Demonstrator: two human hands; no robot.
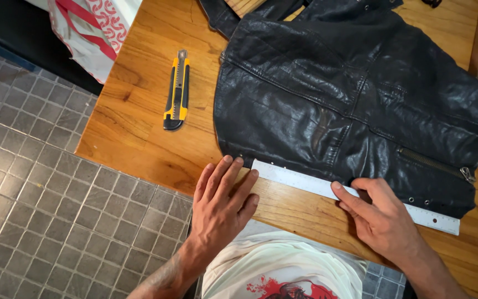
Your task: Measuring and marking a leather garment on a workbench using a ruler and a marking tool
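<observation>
While the flat left hand (219, 202) and right hand (380, 213) press extended fingers on a long silver metal ruler (305, 181), it stays aligned along the black leather jacket's (349, 94) hem on the wooden tabletop (139, 111); a yellow utility knife (176, 91) lies nearby.

Metal ruler (305, 181) flat along black jacket (355, 94) hem

The person wears a white shirt (283, 263) with a red and dark printed graphic at the front. Both forearms are bare; the left forearm (164, 277) carries a dark tattoo.
</observation>
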